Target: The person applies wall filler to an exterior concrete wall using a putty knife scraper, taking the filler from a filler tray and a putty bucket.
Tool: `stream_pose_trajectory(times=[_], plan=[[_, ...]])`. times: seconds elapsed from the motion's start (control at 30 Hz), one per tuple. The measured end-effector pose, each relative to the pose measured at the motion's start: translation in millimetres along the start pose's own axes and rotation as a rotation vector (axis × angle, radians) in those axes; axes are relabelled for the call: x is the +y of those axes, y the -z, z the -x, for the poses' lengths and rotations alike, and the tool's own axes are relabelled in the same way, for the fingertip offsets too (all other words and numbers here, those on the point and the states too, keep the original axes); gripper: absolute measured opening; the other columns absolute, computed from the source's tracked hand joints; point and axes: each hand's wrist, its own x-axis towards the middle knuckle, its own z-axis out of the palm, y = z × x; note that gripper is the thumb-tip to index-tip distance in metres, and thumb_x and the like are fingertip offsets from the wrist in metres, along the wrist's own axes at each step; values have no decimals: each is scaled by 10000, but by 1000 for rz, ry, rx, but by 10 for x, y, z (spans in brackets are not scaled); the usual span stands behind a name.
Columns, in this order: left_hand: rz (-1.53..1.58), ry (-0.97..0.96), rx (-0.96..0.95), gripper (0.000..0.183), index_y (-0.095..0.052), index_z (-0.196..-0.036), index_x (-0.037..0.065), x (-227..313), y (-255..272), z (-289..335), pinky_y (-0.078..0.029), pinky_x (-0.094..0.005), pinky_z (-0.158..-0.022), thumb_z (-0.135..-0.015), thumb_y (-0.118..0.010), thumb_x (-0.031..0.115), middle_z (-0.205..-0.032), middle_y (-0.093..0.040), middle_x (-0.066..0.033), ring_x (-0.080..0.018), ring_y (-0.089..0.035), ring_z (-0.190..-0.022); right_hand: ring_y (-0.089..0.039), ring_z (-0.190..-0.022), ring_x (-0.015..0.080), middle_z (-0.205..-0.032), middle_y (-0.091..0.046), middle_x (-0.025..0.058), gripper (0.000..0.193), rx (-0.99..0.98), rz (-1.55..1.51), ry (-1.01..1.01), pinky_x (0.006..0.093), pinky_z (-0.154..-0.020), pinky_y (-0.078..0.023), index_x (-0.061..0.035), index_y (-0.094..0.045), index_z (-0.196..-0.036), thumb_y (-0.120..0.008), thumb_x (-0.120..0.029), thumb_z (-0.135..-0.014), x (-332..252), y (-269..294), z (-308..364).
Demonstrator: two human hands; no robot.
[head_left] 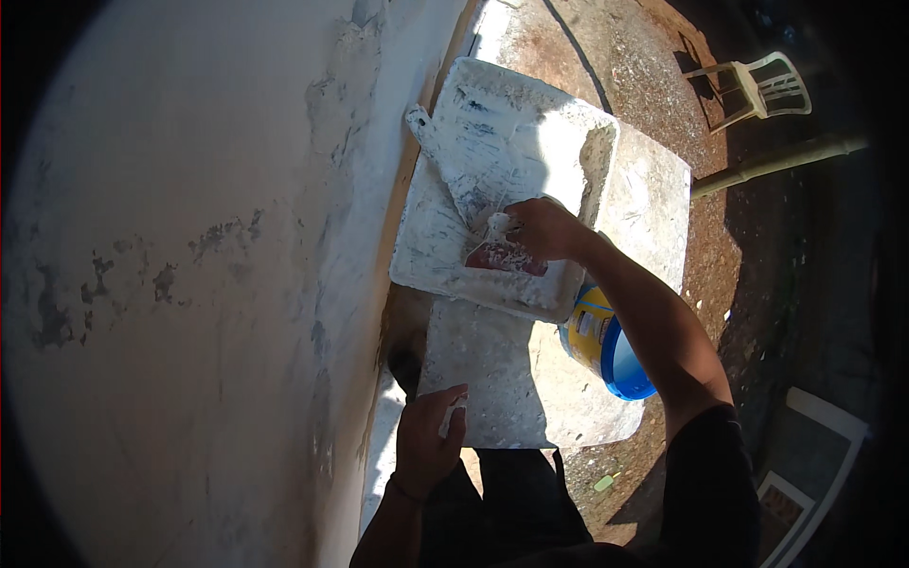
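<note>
A large, shallow tray coated in white paste rests on a board beside the wall. My right hand reaches into it, fingers closed on a paste-smeared scraper with a flat reddish blade. Next to that hand, a long paste-covered tool leans across the tray, its upper end over the left rim. My left hand is at the board's near left corner with curled fingers. Something whitish shows at its thumb, but I cannot make out what it is.
The peeling wall runs along the left. A blue and yellow bucket lies tilted under my right forearm, on the board. A plastic chair and a pole are at the far right.
</note>
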Motion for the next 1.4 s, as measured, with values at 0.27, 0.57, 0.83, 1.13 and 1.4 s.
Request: stream_pose_trajectory(times=[0.27,0.57,0.83,1.13,1.4], plan=[[32,-81,-45,246,-631,-1087,62,-69,-171,-110,-465,-370,-814,-852,-564,89,-989,-670,-108,-276,-631,-924,-617,-950,386,-965,-647,240,342,-28,0,45,422,-840,-487,3,-645,-1051,-616,-81,-721,-62,-26,-42],[37,-86,-63,248,-631,-1081,71,-96,-254,-8,-464,-372,-813,-842,-569,87,-1009,-665,-105,-273,-629,-928,-642,-884,370,-908,-656,231,312,-72,59,66,418,-796,-500,-10,-635,-1060,-646,-127,-772,-193,-92,-24],[40,-58,-75,249,-632,-1084,70,-141,-287,18,-459,-370,-826,-844,-570,92,-1014,-660,-105,-272,-625,-929,-638,-892,384,-925,-651,238,282,-48,13,59,447,-807,-495,-29,-647,-1022,-621,-121,-757,-445,-229,-33],[36,-78,-33,236,-625,-1079,31,-173,-158,-100,-467,-359,-838,-863,-541,69,-984,-666,-127,-275,-633,-919,-630,-946,369,-965,-652,231,359,-126,-13,74,414,-840,-492,-3,-599,-1134,-644,-118,-797,-238,-237,-42],[28,-111,22,241,-612,-1096,-2,-173,-52,-271,-478,-368,-832,-881,-518,55,-998,-660,-145,-273,-635,-943,-630,-957,366,-1001,-650,233,398,-136,15,79,406,-844,-493,0,-577,-1176,-648,-121,-803,-165,-268,-27]])
